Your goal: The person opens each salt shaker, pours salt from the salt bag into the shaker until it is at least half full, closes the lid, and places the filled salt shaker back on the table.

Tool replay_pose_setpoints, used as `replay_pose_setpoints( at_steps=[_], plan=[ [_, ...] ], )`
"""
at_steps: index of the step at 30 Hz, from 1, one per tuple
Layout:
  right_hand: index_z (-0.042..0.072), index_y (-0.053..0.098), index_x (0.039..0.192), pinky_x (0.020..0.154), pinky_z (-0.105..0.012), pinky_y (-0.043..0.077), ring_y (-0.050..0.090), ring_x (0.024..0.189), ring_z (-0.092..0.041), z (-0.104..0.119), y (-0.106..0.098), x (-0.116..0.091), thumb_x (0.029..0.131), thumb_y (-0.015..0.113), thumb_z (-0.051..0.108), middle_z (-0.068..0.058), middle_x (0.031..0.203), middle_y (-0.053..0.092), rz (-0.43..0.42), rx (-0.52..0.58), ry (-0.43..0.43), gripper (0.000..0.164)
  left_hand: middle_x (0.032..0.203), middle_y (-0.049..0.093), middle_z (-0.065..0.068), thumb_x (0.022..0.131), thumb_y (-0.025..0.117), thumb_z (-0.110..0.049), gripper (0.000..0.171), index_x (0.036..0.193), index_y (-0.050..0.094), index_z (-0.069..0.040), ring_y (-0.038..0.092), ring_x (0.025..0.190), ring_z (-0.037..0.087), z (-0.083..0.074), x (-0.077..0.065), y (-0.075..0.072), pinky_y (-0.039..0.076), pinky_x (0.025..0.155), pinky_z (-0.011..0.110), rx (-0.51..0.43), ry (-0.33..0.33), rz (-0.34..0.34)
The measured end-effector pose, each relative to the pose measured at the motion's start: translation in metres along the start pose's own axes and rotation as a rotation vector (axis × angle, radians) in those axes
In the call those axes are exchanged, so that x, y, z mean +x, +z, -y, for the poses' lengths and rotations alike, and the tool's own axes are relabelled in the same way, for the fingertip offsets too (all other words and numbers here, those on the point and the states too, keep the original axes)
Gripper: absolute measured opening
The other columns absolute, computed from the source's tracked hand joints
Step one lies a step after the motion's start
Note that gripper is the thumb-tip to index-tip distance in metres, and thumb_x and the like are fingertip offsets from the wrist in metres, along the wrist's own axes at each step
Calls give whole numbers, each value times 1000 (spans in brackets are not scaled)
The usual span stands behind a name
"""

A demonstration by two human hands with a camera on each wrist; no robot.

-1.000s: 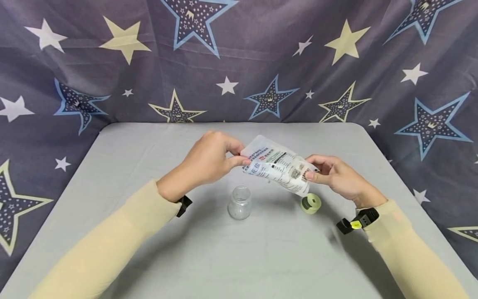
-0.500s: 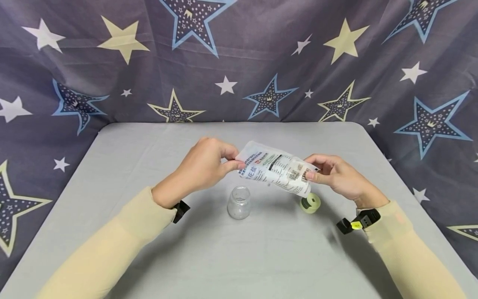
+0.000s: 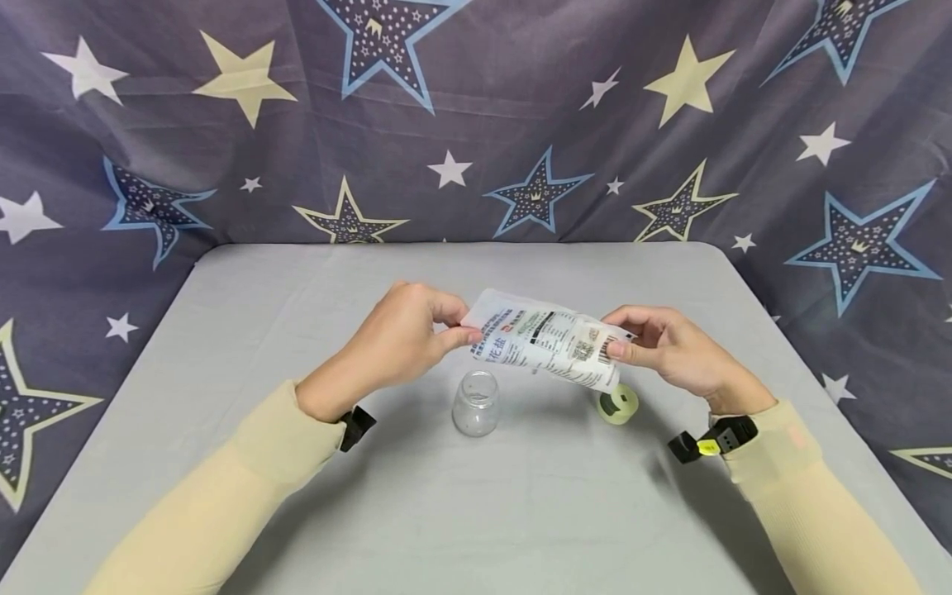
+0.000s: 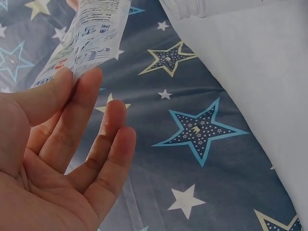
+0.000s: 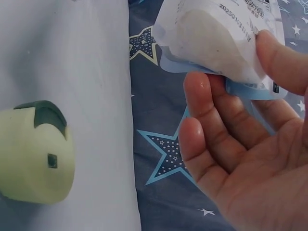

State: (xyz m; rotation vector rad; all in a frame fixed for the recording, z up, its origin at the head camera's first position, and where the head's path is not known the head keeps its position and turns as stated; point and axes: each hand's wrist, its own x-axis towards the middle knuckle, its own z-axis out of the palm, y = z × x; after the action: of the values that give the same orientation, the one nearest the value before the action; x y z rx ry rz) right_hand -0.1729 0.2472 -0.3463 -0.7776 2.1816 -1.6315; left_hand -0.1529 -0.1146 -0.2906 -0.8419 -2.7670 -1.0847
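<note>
A printed white plastic bag of salt [image 3: 539, 337] is held above the table, stretched between both hands, its left end a bit higher. My left hand [image 3: 394, 343] pinches the bag's left corner between thumb and index finger; in the left wrist view its other fingers [image 4: 113, 122] stay off the bag. My right hand [image 3: 673, 355] grips the opposite end, thumb [image 5: 281, 62] on top and fingers beneath. Through a clear window in the right wrist view, pale contents bulge low in the bag [image 5: 207, 41]. Below the bag's left part stands a lidless clear glass jar [image 3: 476, 405].
A light green lid [image 3: 618, 405] with a dark green flap lies on the table below the bag's right end. The grey cloth-covered table [image 3: 521, 512] ends at a star-patterned curtain [image 3: 476, 107] behind and at the sides.
My left hand has moved left and downward with its end of the bag, so the bag slopes less and its print faces the head view more. My right hand has barely moved.
</note>
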Motion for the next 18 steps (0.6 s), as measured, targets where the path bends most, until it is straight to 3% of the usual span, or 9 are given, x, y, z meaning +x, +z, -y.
replay_pose_setpoints(
  at_steps=[11, 18],
  plan=[
    [-4, 65, 121, 82, -33, 57, 72, 95, -23, 6, 0, 2, 98, 65, -1, -13, 109, 73, -13, -17, 7, 23, 79, 74, -13, 88, 83, -17, 12, 77, 78, -20, 46, 64, 11, 4, -4, 0, 32, 59, 29, -34, -4, 7],
    [-3, 66, 120, 82, -34, 57, 72, 93, -25, 8, -1, 3, 98, 66, 1, -13, 108, 74, -29, -39, 36, 23, 80, 74, -10, 87, 84, -16, 14, 75, 76, -18, 39, 61, 12, 5, -6, 0, 27, 56, 29, -44, -21, 11]
  ],
)
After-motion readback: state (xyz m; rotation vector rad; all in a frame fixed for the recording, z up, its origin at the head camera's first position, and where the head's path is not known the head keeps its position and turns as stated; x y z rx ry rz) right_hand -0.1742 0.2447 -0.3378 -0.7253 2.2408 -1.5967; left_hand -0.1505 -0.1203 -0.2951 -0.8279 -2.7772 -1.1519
